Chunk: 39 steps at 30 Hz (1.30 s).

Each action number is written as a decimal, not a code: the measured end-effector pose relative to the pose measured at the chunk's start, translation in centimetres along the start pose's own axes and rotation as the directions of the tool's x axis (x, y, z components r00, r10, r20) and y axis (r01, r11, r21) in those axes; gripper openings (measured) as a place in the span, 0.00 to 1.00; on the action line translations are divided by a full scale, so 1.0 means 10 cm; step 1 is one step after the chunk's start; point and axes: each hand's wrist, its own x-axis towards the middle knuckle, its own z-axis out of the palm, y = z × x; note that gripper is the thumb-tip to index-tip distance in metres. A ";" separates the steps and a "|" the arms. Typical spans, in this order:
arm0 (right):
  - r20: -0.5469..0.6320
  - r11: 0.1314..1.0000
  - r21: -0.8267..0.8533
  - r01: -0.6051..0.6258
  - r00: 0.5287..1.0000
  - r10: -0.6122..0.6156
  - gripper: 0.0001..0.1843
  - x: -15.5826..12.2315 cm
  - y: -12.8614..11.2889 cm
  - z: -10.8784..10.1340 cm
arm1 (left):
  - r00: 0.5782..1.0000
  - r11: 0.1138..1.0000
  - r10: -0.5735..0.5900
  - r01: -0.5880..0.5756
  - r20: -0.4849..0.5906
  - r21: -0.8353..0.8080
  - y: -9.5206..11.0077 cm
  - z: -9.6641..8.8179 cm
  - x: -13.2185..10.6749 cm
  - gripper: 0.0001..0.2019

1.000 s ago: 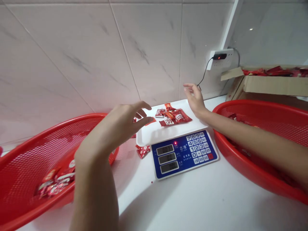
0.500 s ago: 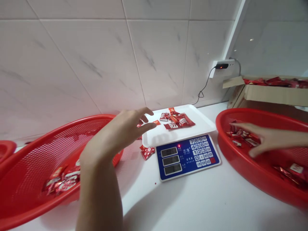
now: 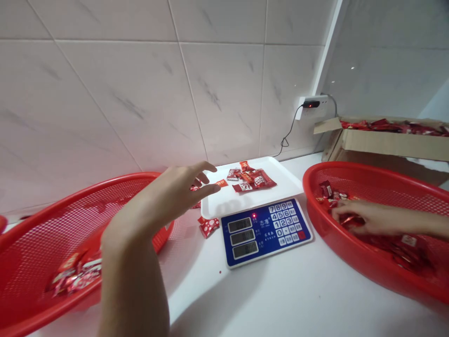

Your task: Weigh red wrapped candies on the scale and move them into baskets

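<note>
My left hand (image 3: pixel 182 189) hovers at the left edge of the scale's white tray (image 3: pixel 224 208). Its thumb and fingers are apart, with nothing between them. A small pile of red wrapped candies (image 3: pixel 257 180) lies on the tray, above the scale's blue keypad panel (image 3: pixel 266 234). Inside the red basket (image 3: pixel 321 173) on the right, my right hand (image 3: pixel 361 217) has its fingers curled around shiny red wrapped candies (image 3: pixel 351 220). The exact number in its grasp is hidden. More red packets surround that hand.
Another red basket (image 3: pixel 115 182) with several candies stands at the left, partly behind my left forearm. A spotted red packet (image 3: pixel 209 226) lies on the table beside the scale. At the back right is a cardboard box (image 3: pixel 396 142) full of red packets. A black cord (image 3: pixel 293 124) runs to the wall socket.
My right hand has gone lower into the right basket, and its fingers have closed around candies. My left hand stays by the tray. The view has shifted slightly.
</note>
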 end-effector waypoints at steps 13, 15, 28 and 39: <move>-0.525 0.747 0.400 0.530 0.801 -0.287 0.14 0.91 -1.19 -0.51 | 1.000 0.999 -0.024 0.024 -0.016 -0.031 -0.01 -0.03 -0.07 0.24; -0.464 0.715 0.430 0.551 0.814 -0.348 0.09 1.17 -1.38 -0.38 | 1.000 0.999 -0.015 0.015 -0.020 -0.029 -0.01 -0.03 -0.07 0.23; -0.841 0.638 0.407 0.654 0.541 -0.018 0.18 0.98 -1.17 -0.56 | 0.999 0.999 -0.029 0.030 -0.046 0.017 -0.05 -0.03 -0.06 0.25; -0.476 0.680 0.473 0.561 0.812 -0.339 0.13 0.92 -1.19 -0.33 | 0.999 0.998 -0.052 0.052 -0.004 0.047 0.02 -0.03 -0.05 0.24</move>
